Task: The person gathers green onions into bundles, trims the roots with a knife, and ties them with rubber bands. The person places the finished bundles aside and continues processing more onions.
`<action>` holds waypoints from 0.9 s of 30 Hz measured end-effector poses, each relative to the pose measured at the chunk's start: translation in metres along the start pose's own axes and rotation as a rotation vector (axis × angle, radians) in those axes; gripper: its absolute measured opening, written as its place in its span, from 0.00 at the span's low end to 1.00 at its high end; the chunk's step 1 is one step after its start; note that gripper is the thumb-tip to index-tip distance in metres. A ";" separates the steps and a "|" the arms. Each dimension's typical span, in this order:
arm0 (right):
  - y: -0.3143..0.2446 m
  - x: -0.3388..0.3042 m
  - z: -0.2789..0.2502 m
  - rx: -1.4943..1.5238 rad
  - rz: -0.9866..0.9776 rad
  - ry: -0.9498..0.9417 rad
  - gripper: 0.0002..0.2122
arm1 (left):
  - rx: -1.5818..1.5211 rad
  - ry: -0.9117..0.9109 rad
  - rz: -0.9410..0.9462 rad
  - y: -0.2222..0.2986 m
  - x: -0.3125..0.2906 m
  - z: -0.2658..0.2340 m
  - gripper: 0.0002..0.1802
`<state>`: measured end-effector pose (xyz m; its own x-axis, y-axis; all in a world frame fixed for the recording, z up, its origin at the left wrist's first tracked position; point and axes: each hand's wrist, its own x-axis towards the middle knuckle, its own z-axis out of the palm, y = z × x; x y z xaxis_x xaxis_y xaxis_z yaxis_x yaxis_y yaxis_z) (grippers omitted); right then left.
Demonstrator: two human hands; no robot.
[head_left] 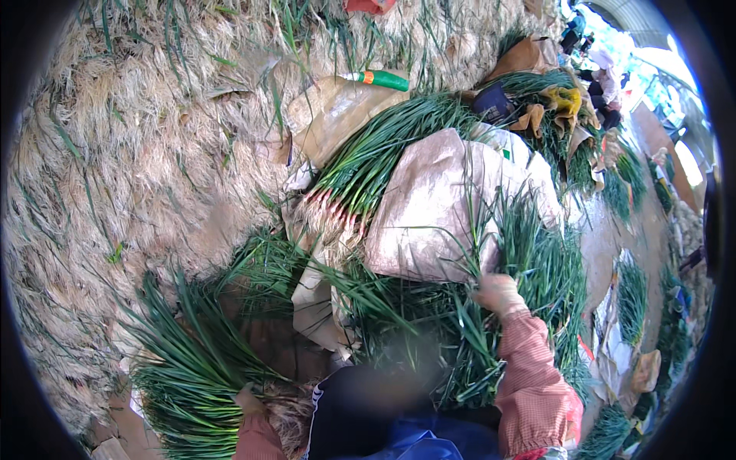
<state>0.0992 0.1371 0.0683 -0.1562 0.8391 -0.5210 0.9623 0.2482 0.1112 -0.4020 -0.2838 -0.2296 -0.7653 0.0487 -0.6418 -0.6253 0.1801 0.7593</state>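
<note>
Head view: right hand [498, 294] apparently grips green onions [468, 337].

Ahead of you, dry straw-coloured grass [115, 153] covers the ground on the left. A green-and-orange handled tool [379, 79] lies on a brown paper sack [337, 115]. Beyond, a crumpled yellow glove [566, 100] rests among brown wrappings [529, 55], with more green bunches [630, 299] lined along the right.

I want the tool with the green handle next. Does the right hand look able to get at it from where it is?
Probably not without leaning: the right hand is among greens, with the brown sack and a green bunch before the green-handled tool.
</note>
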 end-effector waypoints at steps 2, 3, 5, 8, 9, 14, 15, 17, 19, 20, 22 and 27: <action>-0.049 0.024 -0.023 0.176 -0.254 0.487 0.14 | 0.300 -0.117 0.277 0.000 -0.004 0.009 0.16; -0.076 0.042 -0.030 0.189 -0.445 0.611 0.15 | 0.632 -0.261 0.570 -0.005 0.007 -0.005 0.17; -0.124 0.074 -0.043 -0.106 -0.657 0.667 0.24 | 0.856 -0.381 0.730 -0.021 0.029 -0.021 0.22; -0.155 0.144 -0.030 -0.360 -0.643 0.480 0.24 | 0.007 -0.050 0.420 0.033 -0.049 0.051 0.41; -0.161 0.153 -0.033 -0.410 -0.645 0.431 0.23 | 0.078 -0.071 0.603 0.046 -0.048 0.054 0.43; -0.152 0.192 -0.011 -0.607 -0.751 0.406 0.23 | 0.270 -0.524 0.938 0.137 -0.109 0.225 0.31; -0.142 0.187 -0.011 -0.519 -0.773 0.355 0.23 | 0.366 -0.621 1.058 0.148 -0.102 0.267 0.26; -0.119 0.178 -0.017 -0.394 -0.811 0.231 0.23 | 0.155 -0.816 1.085 0.168 -0.093 0.352 0.23; -0.041 0.140 -0.023 -0.335 -0.628 0.011 0.24 | 0.141 -0.941 0.856 0.169 -0.092 0.452 0.23; -0.005 0.123 -0.022 -0.300 -0.515 -0.122 0.24 | 0.151 -0.961 0.822 0.173 -0.095 0.490 0.23; 0.066 0.084 -0.018 -0.222 -0.272 -0.395 0.24 | 0.370 -0.927 0.736 0.177 -0.087 0.552 0.25; 0.065 0.059 -0.048 0.610 -0.480 -0.453 0.26 | 0.718 -0.890 1.104 0.165 -0.021 0.622 0.24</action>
<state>0.1418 0.2258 0.0851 -0.5938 0.4074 -0.6938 0.7869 0.1141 -0.6065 -0.3943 0.3559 -0.1582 -0.2835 0.9519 0.1162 0.5491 0.0618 0.8335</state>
